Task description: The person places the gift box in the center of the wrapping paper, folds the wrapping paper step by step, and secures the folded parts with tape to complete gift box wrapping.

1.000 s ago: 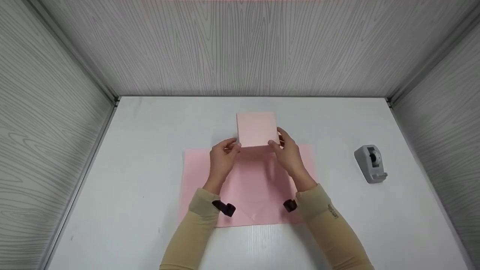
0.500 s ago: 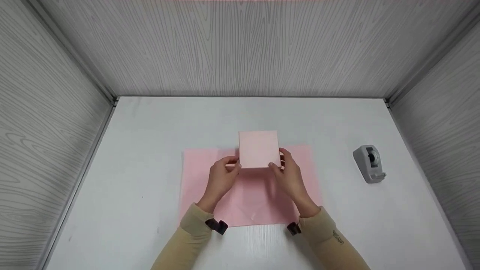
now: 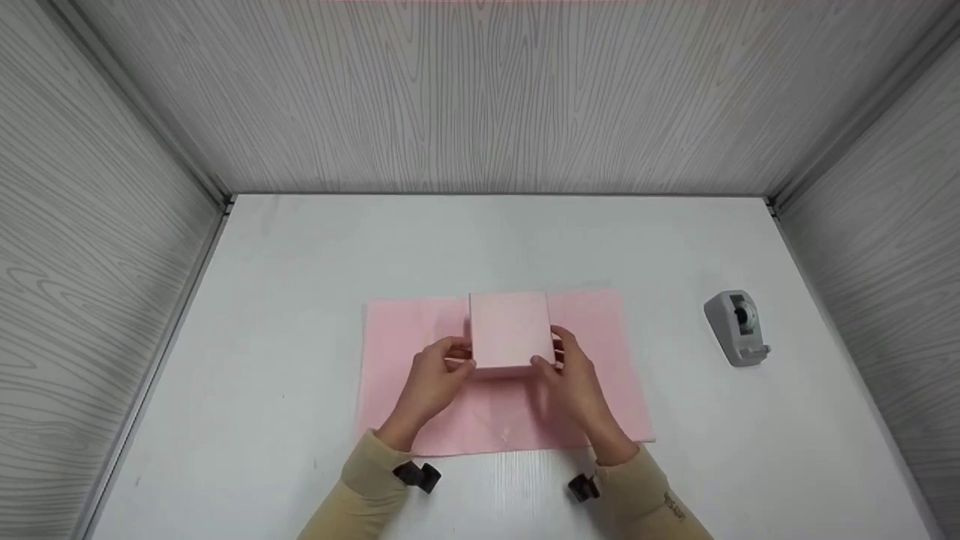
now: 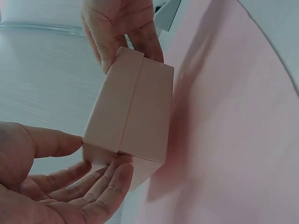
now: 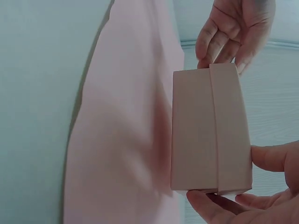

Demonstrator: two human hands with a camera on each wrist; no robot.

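Between both hands is a pale pink lidded box (image 3: 510,328), with the lid's edge showing as a line along its side in both wrist views. My left hand (image 3: 435,376) grips its left side, thumb at the near corner and fingers against the side wall. The right hand (image 3: 574,377) holds the opposite side in the same way. Beneath lies a sheet of pink paper (image 3: 397,330), spread flat. A shadow falls on the paper beside the box in the left wrist view, and the box (image 4: 140,107) appears raised off the sheet.
A grey tape dispenser (image 3: 737,328) stands on the right part of the white table (image 3: 262,300). Wood-grain panels (image 3: 480,97) enclose the table at the back and both sides.
Both hands have brought the box nearer to the body, from beyond the paper's far edge to over its middle. The grip looks the same. The tape dispenser has stayed in place.
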